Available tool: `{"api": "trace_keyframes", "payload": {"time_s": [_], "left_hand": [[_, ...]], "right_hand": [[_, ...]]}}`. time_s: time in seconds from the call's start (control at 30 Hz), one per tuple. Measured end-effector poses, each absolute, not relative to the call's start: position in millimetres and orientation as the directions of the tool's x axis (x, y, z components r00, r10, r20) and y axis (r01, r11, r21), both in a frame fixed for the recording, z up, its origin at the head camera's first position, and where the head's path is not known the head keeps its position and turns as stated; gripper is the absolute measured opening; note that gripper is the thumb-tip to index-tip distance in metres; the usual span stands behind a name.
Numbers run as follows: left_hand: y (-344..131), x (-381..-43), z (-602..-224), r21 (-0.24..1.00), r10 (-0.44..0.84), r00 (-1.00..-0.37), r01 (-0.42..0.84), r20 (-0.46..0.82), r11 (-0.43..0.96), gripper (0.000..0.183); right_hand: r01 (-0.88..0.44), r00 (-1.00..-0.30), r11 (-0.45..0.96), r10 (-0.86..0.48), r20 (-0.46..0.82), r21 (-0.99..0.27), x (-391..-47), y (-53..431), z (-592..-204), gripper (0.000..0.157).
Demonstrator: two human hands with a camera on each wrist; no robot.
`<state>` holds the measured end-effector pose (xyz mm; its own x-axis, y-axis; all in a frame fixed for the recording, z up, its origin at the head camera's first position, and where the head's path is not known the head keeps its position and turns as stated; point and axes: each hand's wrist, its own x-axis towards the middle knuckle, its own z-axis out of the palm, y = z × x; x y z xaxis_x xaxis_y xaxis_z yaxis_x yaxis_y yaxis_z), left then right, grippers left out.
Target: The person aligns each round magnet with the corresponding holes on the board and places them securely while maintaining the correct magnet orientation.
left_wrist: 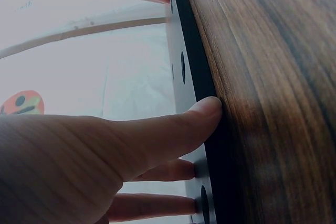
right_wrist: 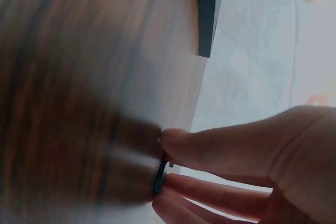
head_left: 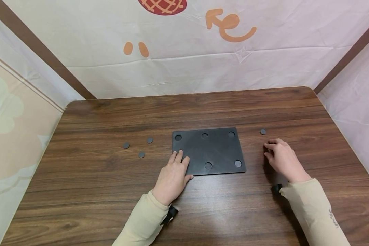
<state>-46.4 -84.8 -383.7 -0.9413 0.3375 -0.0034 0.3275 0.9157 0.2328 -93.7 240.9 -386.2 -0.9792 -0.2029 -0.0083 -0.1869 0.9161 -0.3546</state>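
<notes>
A flat black board (head_left: 215, 150) with round recesses lies on the table. My left hand (head_left: 172, 174) rests on its front left corner, fingers straight on top, thumb (left_wrist: 207, 107) against the front edge. That corner is hidden beneath the hand. In the board's front right recess sits a grey disc (head_left: 238, 163); the other visible recesses look unfilled. Right of the board, my right hand (head_left: 284, 159) is low over the table. Its thumb and fingertips pinch a small dark disc (right_wrist: 160, 177), seen nearly edge-on. Another disc (head_left: 262, 132) lies just beyond those fingers.
Left of the board are three loose discs: one nearest the board (head_left: 149, 140), one farther left (head_left: 126, 145) and one in front (head_left: 141, 154). The wooden table (head_left: 80, 177) ends at a printed white cloth (head_left: 187, 75) behind, with cloth at both sides.
</notes>
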Motion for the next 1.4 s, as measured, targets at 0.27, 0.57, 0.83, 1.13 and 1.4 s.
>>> {"api": "trace_keyframes", "payload": {"time_s": [0.27,0.57,0.83,1.13,1.4], "left_hand": [[-85.2,-46.6,-383.4,0.225,0.342,-0.940,0.334,0.007,0.915,0.048],[-85.2,-46.4,-383.6,0.225,0.345,-0.939,0.338,0.008,0.914,0.047],[-85.0,-46.4,-384.2,0.217,0.346,-0.938,0.338,0.003,0.916,0.048],[-85.0,-46.9,-384.8,0.213,0.347,-0.938,0.342,0.014,0.915,0.048],[-85.4,-46.3,-384.2,0.216,0.349,-0.937,0.345,0.017,0.914,0.048]], "right_hand": [[-0.203,-0.979,0.905,-0.198,0.053,-0.374,-96.8,245.0,-388.2,0.025],[-0.220,-0.975,0.900,-0.198,0.097,-0.376,-98.0,247.2,-389.0,0.022],[-0.254,-0.966,0.896,-0.218,0.137,-0.363,-100.5,249.4,-389.5,0.023],[-0.255,-0.967,0.903,-0.232,0.105,-0.346,-102.9,250.2,-386.9,0.025],[-0.252,-0.967,0.905,-0.223,0.121,-0.343,-103.0,250.0,-387.1,0.023]]}}
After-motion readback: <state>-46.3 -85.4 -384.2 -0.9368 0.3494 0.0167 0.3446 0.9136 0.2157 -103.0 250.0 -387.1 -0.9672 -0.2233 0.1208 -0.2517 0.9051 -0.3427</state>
